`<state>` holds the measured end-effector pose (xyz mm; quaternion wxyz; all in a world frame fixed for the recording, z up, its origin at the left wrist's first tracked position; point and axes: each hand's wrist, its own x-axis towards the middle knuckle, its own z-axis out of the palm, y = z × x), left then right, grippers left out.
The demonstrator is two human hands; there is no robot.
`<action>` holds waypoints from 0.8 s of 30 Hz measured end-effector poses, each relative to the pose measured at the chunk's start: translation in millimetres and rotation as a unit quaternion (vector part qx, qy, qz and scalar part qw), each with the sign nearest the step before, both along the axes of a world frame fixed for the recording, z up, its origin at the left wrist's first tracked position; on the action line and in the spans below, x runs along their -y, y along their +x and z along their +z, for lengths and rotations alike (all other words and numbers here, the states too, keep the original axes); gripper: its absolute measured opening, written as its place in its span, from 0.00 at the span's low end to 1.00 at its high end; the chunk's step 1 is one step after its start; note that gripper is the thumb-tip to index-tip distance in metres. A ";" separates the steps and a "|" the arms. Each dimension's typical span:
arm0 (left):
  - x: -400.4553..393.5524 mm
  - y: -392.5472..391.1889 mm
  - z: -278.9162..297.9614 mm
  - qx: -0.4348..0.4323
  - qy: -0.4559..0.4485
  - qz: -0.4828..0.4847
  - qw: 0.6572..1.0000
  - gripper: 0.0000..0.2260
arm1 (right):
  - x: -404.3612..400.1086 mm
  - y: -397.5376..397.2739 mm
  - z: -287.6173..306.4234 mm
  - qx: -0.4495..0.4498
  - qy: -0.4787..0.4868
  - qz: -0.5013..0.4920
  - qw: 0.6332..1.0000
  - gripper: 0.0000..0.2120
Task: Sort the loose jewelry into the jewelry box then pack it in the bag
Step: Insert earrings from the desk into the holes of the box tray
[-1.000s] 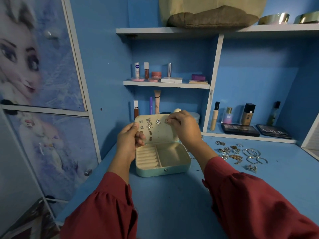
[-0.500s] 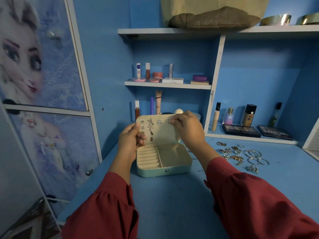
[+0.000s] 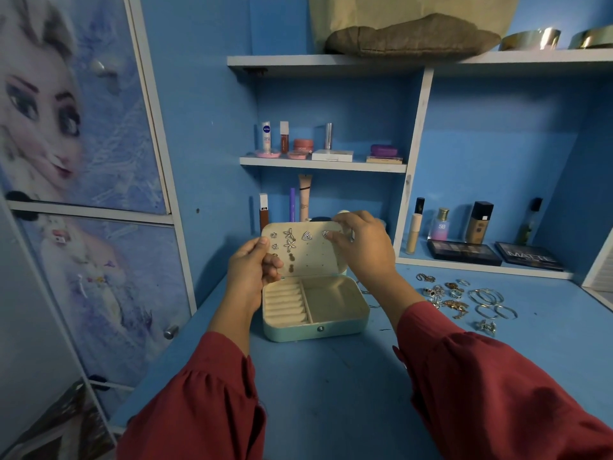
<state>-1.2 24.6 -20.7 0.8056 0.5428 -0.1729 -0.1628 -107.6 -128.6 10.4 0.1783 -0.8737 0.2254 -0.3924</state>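
Note:
A pale green jewelry box (image 3: 315, 330) stands open on the blue desk (image 3: 331, 393), its cream lid upright. Several earrings (image 3: 290, 240) are pinned in the lid's panel. My left hand (image 3: 253, 263) grips the lid's left edge with thumb on top. My right hand (image 3: 361, 244) pinches a small silver earring (image 3: 326, 234) against the panel's upper right. Ring slots and an open compartment lie bare in the box base. Loose jewelry (image 3: 461, 298), rings and hoops, lies on the desk to the right. A beige bag (image 3: 411, 28) sits on the top shelf.
Cosmetics bottles (image 3: 477, 222) and two dark palettes (image 3: 464, 252) fill the cubby at the back right. More tubes and jars stand on the small shelf (image 3: 321, 164) behind the box. A printed cabinet door (image 3: 83, 161) flanks the left. Metal bowls (image 3: 530, 38) rest on the top shelf.
My right hand's fingertips have shifted slightly on the lid, still working the earring at the panel's upper right. The left hand stays on the lid's edge.

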 end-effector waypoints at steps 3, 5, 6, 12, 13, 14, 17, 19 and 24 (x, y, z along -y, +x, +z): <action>1.0 -1.1 3.0 0.003 0.006 -0.001 1.000 0.08 | -0.8 -1.6 0.7 0.007 -0.001 -0.001 1.000 0.15; 1.7 -3.9 6.8 0.009 -0.005 -0.004 1.000 0.08 | -1.6 -3.0 0.5 0.012 -0.003 0.001 1.000 0.15; 1.9 -6.3 9.1 0.017 -0.012 -0.008 1.000 0.09 | -1.8 -3.7 0.0 0.014 -0.004 0.002 1.000 0.14; 9.5 -27.6 14.9 0.101 0.002 -0.067 0.993 0.20 | -0.8 -8.7 -7.4 0.035 -0.001 0.008 0.999 0.12; 11.4 -31.8 15.4 0.115 0.006 -0.072 0.991 0.21 | -1.3 -9.7 -8.6 0.039 -0.005 0.008 0.999 0.11; 12.9 -35.7 15.8 0.128 0.010 -0.075 0.989 0.22 | -2.1 -10.8 -9.7 0.043 -0.010 0.009 0.999 0.11; 15.9 -46.0 16.9 0.164 0.023 -0.090 0.982 0.24 | -4.2 -14.7 -12.4 0.061 -0.019 0.017 0.998 0.10; 17.2 -50.7 17.1 0.173 0.039 -0.108 0.978 0.22 | -4.6 -15.9 -14.0 0.070 -0.027 0.022 0.997 0.09; 18.5 -55.5 17.6 0.154 0.068 -0.117 0.979 0.17 | -4.2 -18.3 -16.9 0.083 -0.021 0.040 0.996 0.06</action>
